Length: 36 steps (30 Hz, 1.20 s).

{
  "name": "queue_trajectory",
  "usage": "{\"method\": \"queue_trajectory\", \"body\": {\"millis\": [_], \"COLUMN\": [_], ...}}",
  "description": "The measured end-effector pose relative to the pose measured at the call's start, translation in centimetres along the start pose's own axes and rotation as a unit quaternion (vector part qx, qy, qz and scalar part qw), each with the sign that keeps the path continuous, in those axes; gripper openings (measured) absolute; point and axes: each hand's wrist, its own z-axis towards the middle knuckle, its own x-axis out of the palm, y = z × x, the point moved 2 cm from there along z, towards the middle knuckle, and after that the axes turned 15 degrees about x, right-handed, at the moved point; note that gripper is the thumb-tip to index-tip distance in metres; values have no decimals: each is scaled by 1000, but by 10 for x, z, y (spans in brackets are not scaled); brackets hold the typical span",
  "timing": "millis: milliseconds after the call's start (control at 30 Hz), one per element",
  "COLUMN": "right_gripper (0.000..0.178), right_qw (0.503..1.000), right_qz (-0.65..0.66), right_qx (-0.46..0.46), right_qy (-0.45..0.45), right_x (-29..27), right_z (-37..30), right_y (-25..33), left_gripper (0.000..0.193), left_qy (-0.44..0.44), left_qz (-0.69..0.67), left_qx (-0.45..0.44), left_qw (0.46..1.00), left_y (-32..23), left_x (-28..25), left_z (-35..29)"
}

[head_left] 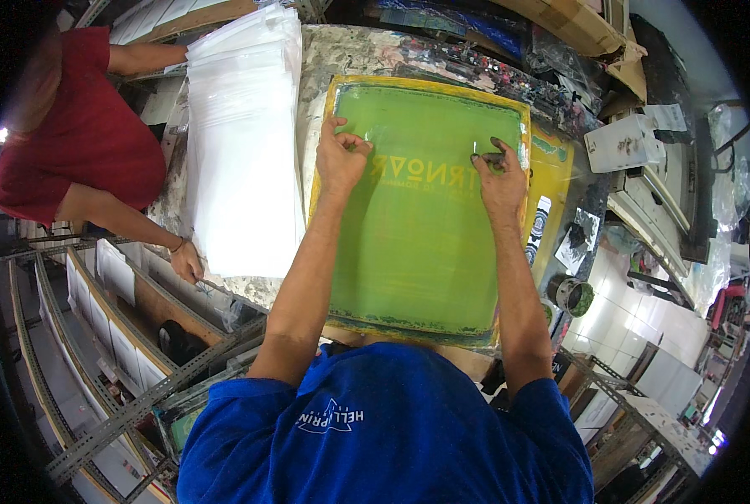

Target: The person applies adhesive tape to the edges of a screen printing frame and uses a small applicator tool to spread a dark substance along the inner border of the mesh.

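Screen: one green mesh screen in a rectangular yellow frame point(417, 252), lying on the paint-stained worktable point(314, 101).
Left hand point(342, 160): over the screen's upper left, thumb and fingertips curled toward each other; I cannot tell whether they pinch anything thin.
Right hand point(501, 178): over the screen's upper right, dark-smudged fingers bent toward the thumb; its grip is equally unclear.
Step in hand: seemingly fine two-handed finger work at the screen's upper half.
Next move: probably calls for a light, even touch, smudged fingertips clear of the mesh.
Counts: two hands over one screen; left of it, one tall stack of white sheets point(245, 160) and one co-worker in a red shirt point(98, 134); right of it, one stained white plastic box point(625, 144); off its lower right, one round tin with green contents point(570, 296).
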Motion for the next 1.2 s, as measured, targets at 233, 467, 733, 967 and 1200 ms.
{"method": "queue_trajectory", "body": {"millis": [233,467,733,967,1200], "right_gripper": [48,49,57,66,80], "right_qw": [997,990,985,990,991], "right_qz": [-69,-108,-133,-117,-118], "right_qx": [-19,-61,-72,-46,-5], "right_qy": [-29,-58,-85,-70,-59], "right_x": [2,3,6,5,6], "right_z": [2,-2,-5,-7,-10], "right_y": [-2,1,2,7,16], "left_gripper": [55,55,57,69,79], "left_qy": [3,-9,-22,-10,-16], "left_qz": [30,51,69,89,116], "left_qx": [5,26,45,32,3], "left_qw": [1000,998,996,995,993], "left_y": [-1,0,-1,-13,-14], "left_x": [1,3,5,2,6], "left_z": [-2,-4,-6,-7,-5]}}
